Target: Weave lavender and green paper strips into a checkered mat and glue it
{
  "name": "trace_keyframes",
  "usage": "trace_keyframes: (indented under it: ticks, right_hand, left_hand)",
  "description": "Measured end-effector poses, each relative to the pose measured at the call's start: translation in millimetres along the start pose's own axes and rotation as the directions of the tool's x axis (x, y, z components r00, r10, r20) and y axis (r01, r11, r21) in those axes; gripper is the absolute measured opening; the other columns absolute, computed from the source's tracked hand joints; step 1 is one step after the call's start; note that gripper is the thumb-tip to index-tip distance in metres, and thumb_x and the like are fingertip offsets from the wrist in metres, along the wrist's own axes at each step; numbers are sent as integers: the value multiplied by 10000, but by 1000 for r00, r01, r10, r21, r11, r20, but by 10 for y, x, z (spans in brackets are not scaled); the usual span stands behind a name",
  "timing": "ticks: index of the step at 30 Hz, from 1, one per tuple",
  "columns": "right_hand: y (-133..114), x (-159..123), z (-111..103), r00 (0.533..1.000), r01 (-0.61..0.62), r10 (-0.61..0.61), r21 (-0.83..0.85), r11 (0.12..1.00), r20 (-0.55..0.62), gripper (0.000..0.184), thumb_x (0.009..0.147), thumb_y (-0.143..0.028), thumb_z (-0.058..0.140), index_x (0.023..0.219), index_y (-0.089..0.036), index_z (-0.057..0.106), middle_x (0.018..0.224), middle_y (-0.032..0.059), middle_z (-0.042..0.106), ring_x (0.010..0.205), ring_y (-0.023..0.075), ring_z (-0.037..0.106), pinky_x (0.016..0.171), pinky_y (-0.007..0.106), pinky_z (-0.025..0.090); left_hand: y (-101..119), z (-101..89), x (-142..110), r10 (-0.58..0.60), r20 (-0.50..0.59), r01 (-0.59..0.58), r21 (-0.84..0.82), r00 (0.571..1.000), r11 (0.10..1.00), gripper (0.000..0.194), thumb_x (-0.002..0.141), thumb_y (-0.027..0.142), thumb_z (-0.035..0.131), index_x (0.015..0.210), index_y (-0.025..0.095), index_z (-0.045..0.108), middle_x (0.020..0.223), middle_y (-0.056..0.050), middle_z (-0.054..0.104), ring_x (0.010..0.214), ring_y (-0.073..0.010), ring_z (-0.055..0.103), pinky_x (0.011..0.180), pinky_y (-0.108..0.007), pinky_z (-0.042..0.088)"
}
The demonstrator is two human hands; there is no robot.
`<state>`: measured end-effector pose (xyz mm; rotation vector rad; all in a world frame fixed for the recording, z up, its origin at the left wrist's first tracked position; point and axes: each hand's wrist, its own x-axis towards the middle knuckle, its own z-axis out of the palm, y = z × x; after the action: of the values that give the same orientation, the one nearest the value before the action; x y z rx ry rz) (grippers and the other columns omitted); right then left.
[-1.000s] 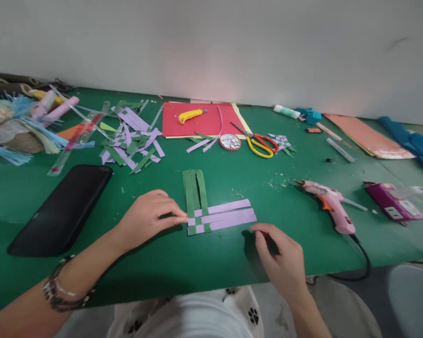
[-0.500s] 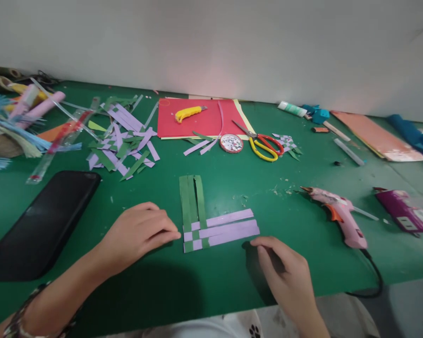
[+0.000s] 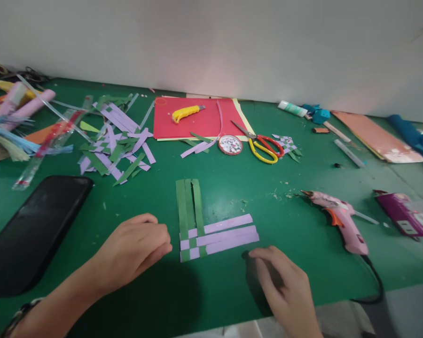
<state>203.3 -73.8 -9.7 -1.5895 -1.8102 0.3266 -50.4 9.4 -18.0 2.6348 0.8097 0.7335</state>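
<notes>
An L-shaped paper weave lies flat on the green table, with green paper strips (image 3: 185, 202) pointing away from me and purple paper strips (image 3: 229, 238) reaching right. The two colours cross in a small checkered corner (image 3: 193, 244) at the lower left. My left hand (image 3: 137, 246) is just left of that corner, apart from it, its fingers curled in with nothing visible in them. Resting below the right ends of the purple strips, my right hand (image 3: 284, 284) has its index finger and thumb loosely apart and holds nothing I can see.
A black phone-like slab (image 3: 38, 230) lies left, below a heap of strips (image 3: 118, 141). Behind are red paper (image 3: 197, 124), a yellow cutter (image 3: 186, 113), scissors (image 3: 259, 143) and a round tin (image 3: 230, 145). A pink glue gun (image 3: 338, 218) with cord lies right, beside a purple box (image 3: 405, 213).
My left hand has drawn back slightly from the weave's corner and its fingers have curled in. The right hand stays beside the purple strips. The view has shifted a little.
</notes>
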Motion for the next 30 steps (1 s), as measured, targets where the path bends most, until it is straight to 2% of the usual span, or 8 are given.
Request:
trace_keyframes:
  ticks: [4, 10, 13, 16, 19, 23, 25, 30]
  right_hand:
    - [-9, -3, 0, 1000, 2, -2, -5, 1000, 24, 167, 793, -153, 430, 738, -203, 580, 584, -6, 595, 487, 91, 550, 439, 175, 439]
    - [37, 5, 22, 999, -46, 46, -4, 999, 29, 170, 802, -189, 432, 736, -215, 586, 625, -5, 624, 531, 101, 577, 482, 189, 450]
    - [110, 26, -19, 996, -79, 80, -47, 996, 27, 172, 814, -205, 433, 747, -224, 590, 678, -1, 640, 584, 115, 596, 512, 203, 454]
    - [200, 87, -84, 997, -80, 80, -138, 987, -9, 161, 828, -218, 426, 805, -224, 586, 744, 19, 628, 663, 133, 599, 574, 231, 465]
    - [291, 180, -115, 1000, -28, 23, -252, 967, -21, 190, 834, -235, 420, 938, -217, 578, 866, 59, 610, 771, 168, 588, 669, 287, 475]
    - [380, 314, -81, 996, 57, -32, -343, 938, 77, 247, 839, -229, 405, 1026, -216, 565, 956, 80, 595, 863, 204, 570, 740, 347, 470]
    - [400, 379, -63, 992, 76, -35, -351, 933, 124, 232, 837, -204, 402, 983, -207, 582, 922, 74, 601, 813, 192, 578, 700, 330, 478]
    - [385, 533, -65, 976, 76, -23, -242, 967, 217, 156, 810, -173, 451, 799, -201, 605, 774, 31, 595, 657, 134, 575, 570, 248, 456]
  left_hand:
    - [7, 3, 1, -91, -33, 90, -45, 995, 995, 330, 897, 222, 235, 619, 194, 410, 527, 7, 473, 506, -124, 421, 486, -244, 353]
    - [39, 10, 15, -252, 206, 264, -32, 946, 964, 386, 890, 307, 254, 586, 181, 456, 559, 2, 538, 507, -120, 465, 463, -231, 339]
    - [25, 13, 6, -195, 239, 211, -39, 951, 977, 436, 910, 391, 257, 609, 185, 495, 550, 17, 551, 515, -116, 495, 483, -229, 339]
    - [-7, 23, -12, -67, 135, 66, 6, 989, 998, 491, 929, 410, 212, 562, 187, 449, 464, 44, 473, 425, -97, 428, 473, -232, 317]
    - [-18, 36, -7, 88, 60, -91, 46, 994, 995, 502, 943, 353, 183, 523, 188, 404, 438, 43, 429, 400, -98, 381, 485, -241, 322]
    - [9, 57, 32, 53, 76, -60, 93, 996, 994, 318, 932, 235, 250, 882, 202, 563, 800, -6, 641, 737, -136, 567, 678, -257, 391]
    - [18, 73, 40, 27, 103, -39, 114, 994, 993, 280, 921, 226, 288, 1083, 211, 515, 1010, -22, 629, 913, -153, 556, 789, -273, 383]
    - [-5, 119, 20, 5, 223, -32, 114, 975, 993, 349, 905, 293, 334, 1239, 239, 422, 1194, -29, 553, 1039, -181, 515, 895, -317, 360]
